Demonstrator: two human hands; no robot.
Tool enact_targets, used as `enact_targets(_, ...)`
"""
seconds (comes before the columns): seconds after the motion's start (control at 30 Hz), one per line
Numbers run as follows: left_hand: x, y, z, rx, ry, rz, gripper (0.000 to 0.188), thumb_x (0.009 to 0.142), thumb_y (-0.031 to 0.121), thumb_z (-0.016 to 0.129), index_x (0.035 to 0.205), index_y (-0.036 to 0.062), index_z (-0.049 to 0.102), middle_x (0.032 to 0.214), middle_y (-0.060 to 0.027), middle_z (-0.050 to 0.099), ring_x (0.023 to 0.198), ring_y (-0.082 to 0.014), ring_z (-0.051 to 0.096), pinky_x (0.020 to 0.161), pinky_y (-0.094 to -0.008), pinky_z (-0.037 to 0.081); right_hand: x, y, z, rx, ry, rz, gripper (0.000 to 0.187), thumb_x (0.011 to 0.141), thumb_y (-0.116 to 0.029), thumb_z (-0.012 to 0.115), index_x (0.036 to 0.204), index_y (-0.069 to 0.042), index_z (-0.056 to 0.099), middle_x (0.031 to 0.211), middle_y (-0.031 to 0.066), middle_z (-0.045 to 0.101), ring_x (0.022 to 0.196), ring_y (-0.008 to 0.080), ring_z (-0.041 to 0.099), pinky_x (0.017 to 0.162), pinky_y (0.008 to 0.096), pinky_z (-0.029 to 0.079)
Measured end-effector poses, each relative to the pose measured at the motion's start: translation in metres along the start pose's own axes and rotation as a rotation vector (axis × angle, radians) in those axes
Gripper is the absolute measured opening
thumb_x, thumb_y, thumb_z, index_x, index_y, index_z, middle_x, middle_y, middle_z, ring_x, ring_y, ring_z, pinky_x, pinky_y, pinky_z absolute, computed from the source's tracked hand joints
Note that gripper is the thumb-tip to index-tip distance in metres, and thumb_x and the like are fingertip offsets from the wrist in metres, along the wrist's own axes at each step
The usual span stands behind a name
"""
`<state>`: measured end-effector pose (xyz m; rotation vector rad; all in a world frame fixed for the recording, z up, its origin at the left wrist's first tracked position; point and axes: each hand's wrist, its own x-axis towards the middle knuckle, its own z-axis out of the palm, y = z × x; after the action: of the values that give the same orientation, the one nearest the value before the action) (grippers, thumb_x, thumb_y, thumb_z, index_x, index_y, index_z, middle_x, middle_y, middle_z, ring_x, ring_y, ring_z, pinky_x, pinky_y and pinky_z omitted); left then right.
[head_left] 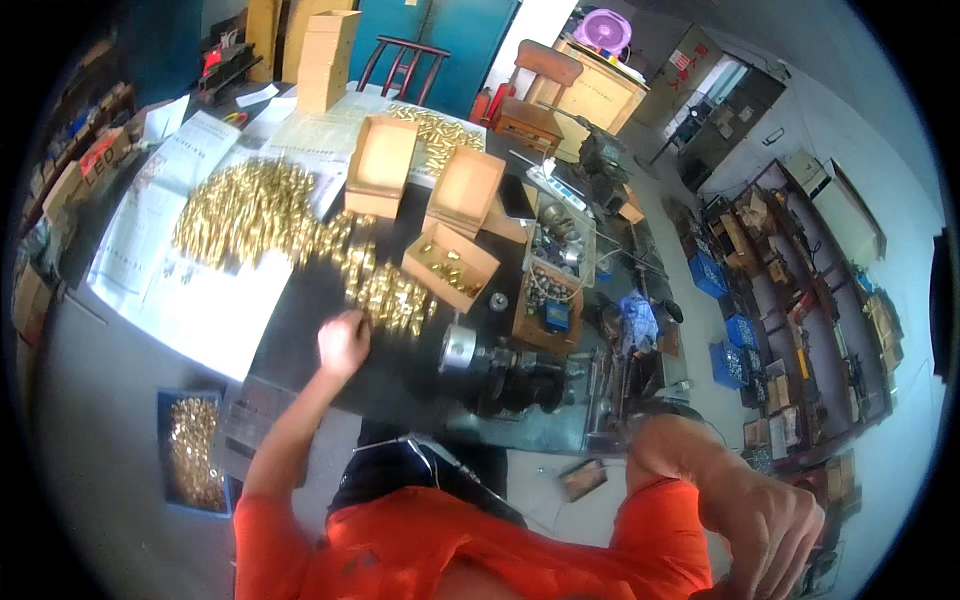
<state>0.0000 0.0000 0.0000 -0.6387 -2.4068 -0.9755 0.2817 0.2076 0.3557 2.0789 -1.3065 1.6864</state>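
My left hand [344,342] is at the near edge of a strip of small brass fittings [385,290] on the dark tabletop. Its fingers look curled in; whatever they may hold is hidden. My right hand [770,530] is raised close to the camera at the lower right, fingers bent together and pointing down. I cannot make out anything between them. Between the hands lies a small bench lathe with a round silver chuck [459,347]. Just beyond it, a cardboard box [452,266] holds a few brass fittings. A large heap of brass fittings [245,210] covers paper at the left.
Empty cardboard boxes [383,160] stand behind the fittings. A phone [517,198] and a tray of metal parts [560,240] lie right of them. A blue bin of brass pieces [195,450] sits low at the left. Shelves [815,290] line the right wall.
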Motion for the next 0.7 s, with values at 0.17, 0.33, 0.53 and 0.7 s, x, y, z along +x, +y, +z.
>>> enact_targets(0.17,-0.011,-0.004,-0.013,-0.048,-0.122,-0.068,0.008,0.07,0.009,0.056,0.074,0.0088,0.062,0.072,-0.0118,0.061,0.066,-0.0312,0.059,0.06,-0.0401,0.047,0.057,0.04,0.024,-0.078,-0.078,-0.115,0.023,0.075,0.001,0.045,0.067,-0.003,0.066,0.065,0.0091,0.063,0.062,0.0179,0.061,0.069,0.0281,0.049)
enact_targets(0.33,-0.01,0.003,-0.025,-0.149,-0.154,-0.016,0.015,0.072,0.009,0.057,0.086,0.0066,0.062,0.073,-0.0128,0.061,0.066,-0.028,0.06,0.059,-0.0372,0.047,0.064,0.033,0.055,-0.062,-0.066,-0.015,0.024,0.078,-0.002,0.045,0.063,-0.006,0.063,0.062,0.0062,0.06,0.055,0.0159,0.059,0.058,0.0268,0.049)
enact_targets(0.53,-0.009,0.019,-0.025,0.107,-0.222,-0.047,0.019,0.074,0.017,0.058,0.088,0.0046,0.054,0.082,-0.0146,0.059,0.074,-0.0334,0.059,0.064,-0.0429,0.048,-0.02,0.004,0.085,-0.179,0.166,0.354,0.031,0.083,-0.028,0.057,0.092,0.002,0.058,0.078,0.0123,0.063,0.062,0.0264,0.061,0.058,0.039,0.052)
enact_targets(0.7,-0.005,0.016,-0.011,0.276,-0.327,0.119,0.017,0.075,0.015,0.054,0.086,0.0037,0.05,0.081,-0.0152,0.058,0.071,-0.0313,0.061,0.06,-0.0418,0.048,-0.083,0.026,0.092,-0.446,0.531,0.551,0.022,0.072,-0.015,0.056,0.071,0.007,0.062,0.058,0.0132,0.059,0.05,0.0216,0.055,0.057,0.0362,0.047)
